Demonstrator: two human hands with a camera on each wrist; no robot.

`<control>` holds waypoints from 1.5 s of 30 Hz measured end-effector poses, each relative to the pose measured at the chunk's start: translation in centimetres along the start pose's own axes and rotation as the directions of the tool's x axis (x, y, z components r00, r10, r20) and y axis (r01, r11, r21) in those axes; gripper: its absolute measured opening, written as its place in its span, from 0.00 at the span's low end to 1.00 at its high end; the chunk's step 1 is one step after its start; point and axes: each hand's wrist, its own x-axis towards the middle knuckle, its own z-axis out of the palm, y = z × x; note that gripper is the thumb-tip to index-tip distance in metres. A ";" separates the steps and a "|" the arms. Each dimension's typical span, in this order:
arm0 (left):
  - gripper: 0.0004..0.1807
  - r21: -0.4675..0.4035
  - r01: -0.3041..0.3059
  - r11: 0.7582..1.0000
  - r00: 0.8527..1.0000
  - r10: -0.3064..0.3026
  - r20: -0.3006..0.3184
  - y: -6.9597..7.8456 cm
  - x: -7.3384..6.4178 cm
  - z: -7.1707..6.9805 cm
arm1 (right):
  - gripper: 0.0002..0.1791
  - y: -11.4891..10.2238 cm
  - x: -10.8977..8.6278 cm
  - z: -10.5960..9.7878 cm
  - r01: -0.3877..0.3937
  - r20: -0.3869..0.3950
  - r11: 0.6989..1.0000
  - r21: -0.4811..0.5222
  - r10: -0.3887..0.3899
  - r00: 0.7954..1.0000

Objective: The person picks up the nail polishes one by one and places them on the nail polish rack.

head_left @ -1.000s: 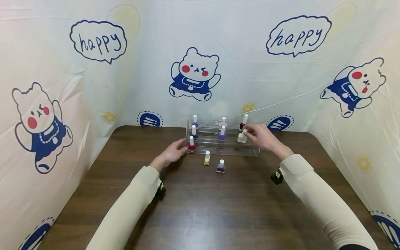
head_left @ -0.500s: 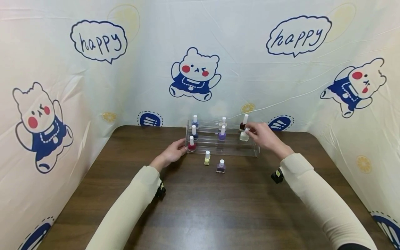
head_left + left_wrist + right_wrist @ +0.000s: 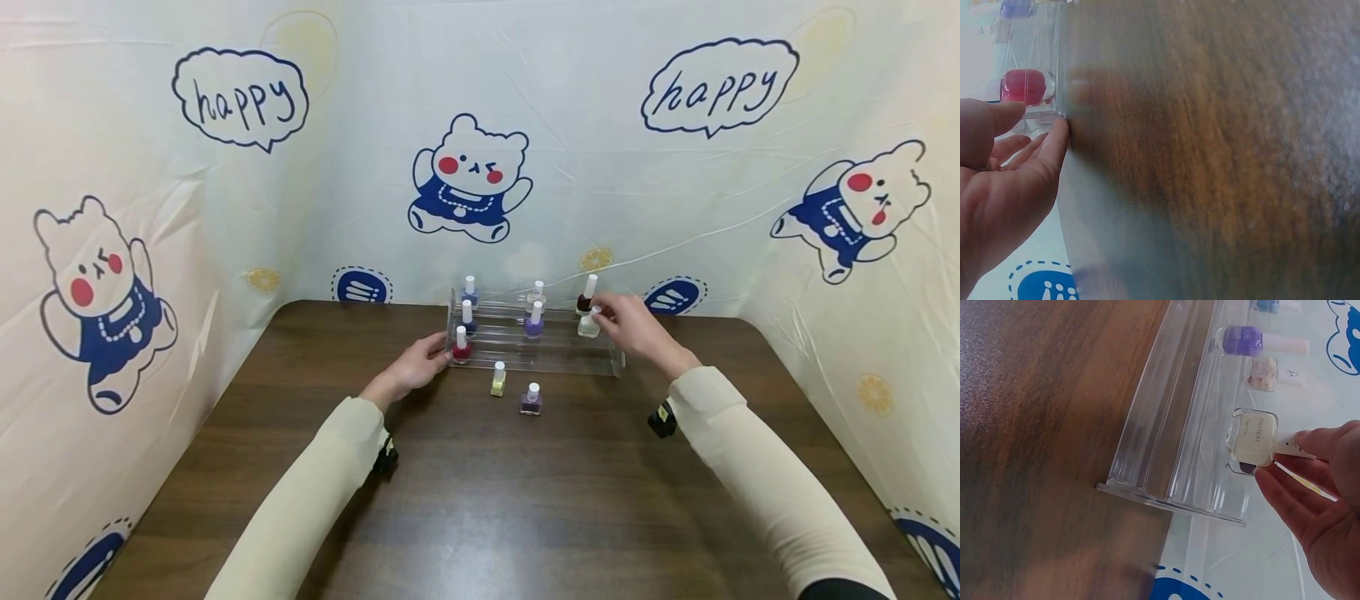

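Observation:
My right hand point(image 3: 633, 325) pinches the white cap of a whitish nail polish bottle point(image 3: 1254, 437). That bottle stands upright at the right end of the middle tier of a clear stepped rack point(image 3: 562, 360), in front of a dark red nail polish point(image 3: 585, 302). At the rack's left end, my left hand point(image 3: 412, 364) touches the end panel with its thumb and fingertips, the fingers fairly straight. Close by it sits a red nail polish point(image 3: 1024, 86) on the lowest tier. A yellow nail polish point(image 3: 498, 383) and a dark purple one point(image 3: 530, 404) stand on the table before the rack.
On the rack also stand a light blue nail polish point(image 3: 470, 293), a dark blue one point(image 3: 467, 322), a violet one point(image 3: 534, 327) and a glittery clear one point(image 3: 1262, 374). A printed cloth point(image 3: 480, 75) surrounds the brown table point(image 3: 480, 500).
The whitish nail polish has shifted slightly right along the middle tier, with my right hand on its cap. My left hand stays at the rack's end.

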 end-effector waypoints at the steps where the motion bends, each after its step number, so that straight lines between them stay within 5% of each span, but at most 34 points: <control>1: 0.31 0.001 0.000 1.000 1.000 0.000 0.001 0.0 0.0 0.0 | 0.12 0.1 0.0 0.1 -0.005 0.000 1.000 0.000 0.005 1.000; 45: 0.31 0.001 0.017 1.000 1.000 -0.017 0.004 0.1 -0.2 0.1 | 0.11 1.4 0.3 1.6 -0.023 -0.024 1.000 -0.013 0.022 0.999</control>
